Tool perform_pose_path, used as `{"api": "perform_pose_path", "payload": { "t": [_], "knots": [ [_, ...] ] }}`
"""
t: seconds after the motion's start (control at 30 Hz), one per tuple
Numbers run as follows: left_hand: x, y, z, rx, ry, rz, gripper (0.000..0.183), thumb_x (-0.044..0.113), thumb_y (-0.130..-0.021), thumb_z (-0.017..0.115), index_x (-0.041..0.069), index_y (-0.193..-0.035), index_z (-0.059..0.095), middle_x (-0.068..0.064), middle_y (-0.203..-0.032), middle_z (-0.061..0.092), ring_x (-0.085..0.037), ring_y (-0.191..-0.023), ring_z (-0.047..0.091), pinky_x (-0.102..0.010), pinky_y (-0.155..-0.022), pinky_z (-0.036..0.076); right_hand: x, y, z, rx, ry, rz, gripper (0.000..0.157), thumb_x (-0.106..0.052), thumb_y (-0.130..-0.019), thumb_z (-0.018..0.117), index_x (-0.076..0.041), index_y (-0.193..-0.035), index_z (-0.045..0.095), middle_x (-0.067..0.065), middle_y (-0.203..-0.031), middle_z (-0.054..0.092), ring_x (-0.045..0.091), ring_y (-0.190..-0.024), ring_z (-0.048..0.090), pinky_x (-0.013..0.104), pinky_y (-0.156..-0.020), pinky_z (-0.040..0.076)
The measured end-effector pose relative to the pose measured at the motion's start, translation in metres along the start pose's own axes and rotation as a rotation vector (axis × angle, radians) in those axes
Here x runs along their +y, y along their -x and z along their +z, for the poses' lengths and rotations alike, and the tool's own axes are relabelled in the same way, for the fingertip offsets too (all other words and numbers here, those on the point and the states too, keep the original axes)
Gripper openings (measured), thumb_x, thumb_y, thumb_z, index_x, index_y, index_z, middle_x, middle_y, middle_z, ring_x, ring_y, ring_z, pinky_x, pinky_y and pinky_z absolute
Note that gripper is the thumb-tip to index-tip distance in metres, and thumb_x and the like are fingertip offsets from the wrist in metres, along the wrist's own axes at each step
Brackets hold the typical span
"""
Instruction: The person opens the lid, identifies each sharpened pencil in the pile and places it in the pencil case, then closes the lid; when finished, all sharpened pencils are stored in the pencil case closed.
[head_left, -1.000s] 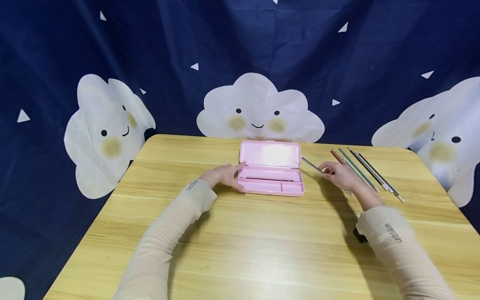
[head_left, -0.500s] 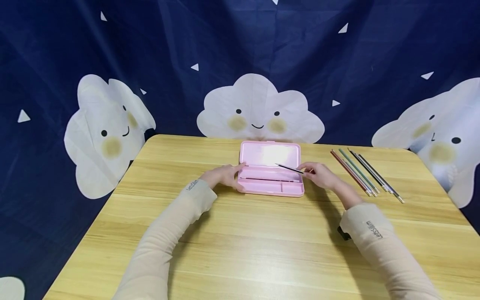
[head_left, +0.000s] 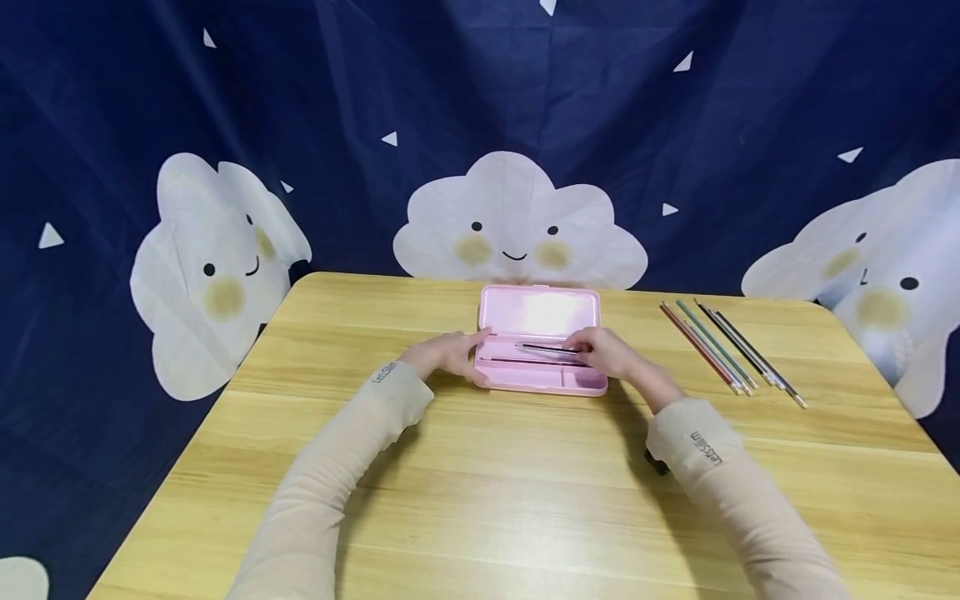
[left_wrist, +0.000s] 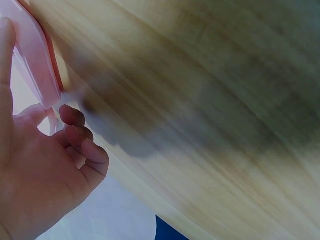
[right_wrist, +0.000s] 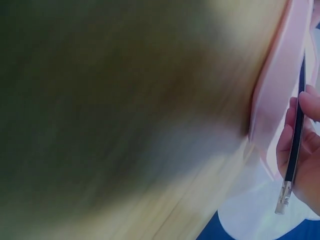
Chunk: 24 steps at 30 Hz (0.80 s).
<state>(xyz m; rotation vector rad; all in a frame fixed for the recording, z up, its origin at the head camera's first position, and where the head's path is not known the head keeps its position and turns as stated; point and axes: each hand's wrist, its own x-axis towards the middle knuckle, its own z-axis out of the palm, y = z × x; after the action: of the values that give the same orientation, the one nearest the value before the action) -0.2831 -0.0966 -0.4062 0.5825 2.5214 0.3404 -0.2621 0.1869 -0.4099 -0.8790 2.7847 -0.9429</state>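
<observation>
An open pink pencil case [head_left: 517,381] lies at the table's far middle, lid tipped back. My left hand [head_left: 450,352] holds its left end, thumb on the near side and index finger toward the hinge; the other fingers curl loosely beside it in the left wrist view. Over the case's long compartment, my right hand [head_left: 607,354] pinches a dark pencil [head_left: 546,347] between thumb and fingers. Its silver band and pale eraser show below the hand in the right wrist view. Another pencil [head_left: 517,361] lies lengthwise inside the case, nearer the front divider.
To the right on the wooden table [head_left: 480,500], several pencils lie side by side at a slant, among them a red pencil [head_left: 697,346], a green pencil [head_left: 716,342] and a black pencil [head_left: 757,358]. A dark blue cloud-print curtain [head_left: 337,108] hangs behind the table's far edge.
My right hand has carried the dark pencil leftward from beside the loose pencils to over the case, turning it nearly parallel to the case's length. My left hand has stayed put.
</observation>
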Motion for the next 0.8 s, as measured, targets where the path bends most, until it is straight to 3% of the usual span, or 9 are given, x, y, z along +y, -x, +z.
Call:
{"api": "perform_pose_path", "payload": {
  "t": [0.13, 0.33, 0.8],
  "knots": [
    [-0.001, 0.0, 0.001, 0.001, 0.0, 0.007, 0.107, 0.057, -0.069, 0.07, 0.025, -0.148, 0.006, -0.023, -0.144, 0.029, -0.031, -0.132, 0.029, -0.041, -0.107, 0.025, -0.004, -0.009, 0.009, -0.005, 0.025, -0.028, 0.021, 0.016, -0.074, 0.056, 0.009, -0.091, 0.066, 0.016, -0.083, 0.065, 0.026, -0.08, 0.058, 0.041, -0.076, 0.048],
    [0.0, 0.0, 0.0, 0.008, 0.014, 0.031, 0.106, 0.051, -0.07, 0.072, 0.021, -0.148, 0.006, -0.023, -0.14, 0.035, -0.031, -0.127, 0.037, -0.039, -0.105, 0.028, -0.014, -0.019, 0.017, -0.007, 0.111, -0.054, 0.022, 0.015, -0.074, 0.057, 0.007, -0.092, 0.067, 0.013, -0.079, 0.062, 0.027, -0.079, 0.058, 0.041, -0.076, 0.048],
    [0.002, 0.001, -0.001, 0.011, 0.0, 0.03, 0.105, 0.051, -0.071, 0.072, 0.02, -0.148, 0.008, -0.024, -0.138, 0.037, -0.03, -0.125, 0.039, -0.038, -0.104, 0.03, -0.025, -0.032, 0.027, -0.14, 0.201, -0.017, 0.027, 0.011, -0.079, 0.05, -0.002, -0.098, 0.065, 0.011, -0.086, 0.062, 0.025, -0.086, 0.057, 0.039, -0.082, 0.047]
  ]
}}
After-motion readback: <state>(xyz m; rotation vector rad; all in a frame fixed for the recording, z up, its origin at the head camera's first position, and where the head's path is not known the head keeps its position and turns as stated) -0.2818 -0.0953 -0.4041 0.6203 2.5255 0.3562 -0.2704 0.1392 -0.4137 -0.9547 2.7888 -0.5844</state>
